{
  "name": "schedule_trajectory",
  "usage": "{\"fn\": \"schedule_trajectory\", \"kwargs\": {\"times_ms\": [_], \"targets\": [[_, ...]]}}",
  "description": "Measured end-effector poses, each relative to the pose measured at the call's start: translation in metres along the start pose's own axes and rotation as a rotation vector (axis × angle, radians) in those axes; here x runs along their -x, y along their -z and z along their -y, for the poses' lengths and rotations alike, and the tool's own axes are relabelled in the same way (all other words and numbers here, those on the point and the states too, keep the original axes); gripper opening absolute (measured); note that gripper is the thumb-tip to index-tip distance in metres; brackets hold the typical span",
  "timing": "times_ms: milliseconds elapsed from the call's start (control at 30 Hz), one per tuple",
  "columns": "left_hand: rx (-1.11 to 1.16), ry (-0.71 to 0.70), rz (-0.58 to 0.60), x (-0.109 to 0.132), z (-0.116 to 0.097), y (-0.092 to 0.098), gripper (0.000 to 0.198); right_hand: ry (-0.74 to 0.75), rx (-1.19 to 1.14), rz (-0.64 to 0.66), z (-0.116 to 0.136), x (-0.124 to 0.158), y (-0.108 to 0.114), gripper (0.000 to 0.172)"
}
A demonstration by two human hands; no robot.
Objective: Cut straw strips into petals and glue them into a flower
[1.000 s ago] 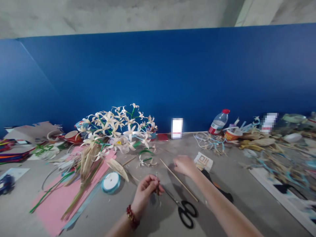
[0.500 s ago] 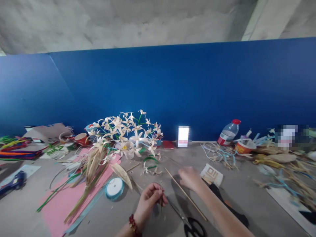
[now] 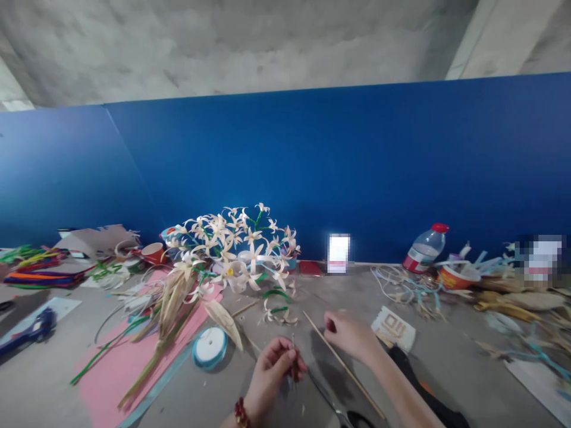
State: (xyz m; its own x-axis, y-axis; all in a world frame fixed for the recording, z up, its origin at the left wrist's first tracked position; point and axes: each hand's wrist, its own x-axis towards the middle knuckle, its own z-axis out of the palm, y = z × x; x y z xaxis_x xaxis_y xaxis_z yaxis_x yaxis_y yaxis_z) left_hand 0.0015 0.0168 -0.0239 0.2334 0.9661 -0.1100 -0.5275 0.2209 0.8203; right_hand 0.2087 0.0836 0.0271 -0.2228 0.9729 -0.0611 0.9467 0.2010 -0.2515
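My left hand (image 3: 275,368) is closed low in the middle, thumb and fingers pinching a thin upright tan stem (image 3: 293,380). Its exact kind is too small to tell. My right hand (image 3: 350,336) hovers to the right with curled fingers; what they hold, if anything, is hidden. Under and beside that hand a thin wooden stick (image 3: 352,373) lies slanting across the table. Black-handled scissors (image 3: 328,397) lie between my hands, partly cut off by the bottom edge. A blue-rimmed spool of white ribbon (image 3: 209,346) is left of my left hand.
Cream-petalled handmade flowers (image 3: 241,244) stand at the back. Dried husks (image 3: 176,300) lie on pink paper (image 3: 96,383). A blue glue gun (image 3: 40,327) is far left. A red-capped bottle (image 3: 426,249) and an orange tub (image 3: 459,274) stand back right. Something black (image 3: 419,380) lies under my right forearm.
The camera view has shifted slightly, so the table's things sit further right and lower. My right hand's fingers have curled in and it is less blurred. My left hand keeps its pinch.
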Motion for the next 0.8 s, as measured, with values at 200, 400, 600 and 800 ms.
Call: {"fn": "schedule_trajectory", "kwargs": {"times_ms": [200, 400, 600, 800], "targets": [[0.022, 0.016, -0.015, -0.003, 0.001, 0.003, 0.037, -0.010, -0.128, -0.060, 0.005, 0.004, -0.012, 0.008], [-0.005, 0.041, -0.041, 0.000, -0.005, 0.004, 0.031, -0.069, -0.138, -0.040, -0.019, 0.006, 0.007, 0.013], [-0.014, 0.078, -0.056, 0.003, -0.009, 0.001, 0.031, -0.156, 0.038, -0.002, -0.038, 0.011, 0.023, 0.013], [-0.016, 0.071, -0.067, 0.002, -0.008, 0.002, 0.030, -0.120, 0.206, 0.099, -0.020, 0.011, 0.001, 0.014]]}}
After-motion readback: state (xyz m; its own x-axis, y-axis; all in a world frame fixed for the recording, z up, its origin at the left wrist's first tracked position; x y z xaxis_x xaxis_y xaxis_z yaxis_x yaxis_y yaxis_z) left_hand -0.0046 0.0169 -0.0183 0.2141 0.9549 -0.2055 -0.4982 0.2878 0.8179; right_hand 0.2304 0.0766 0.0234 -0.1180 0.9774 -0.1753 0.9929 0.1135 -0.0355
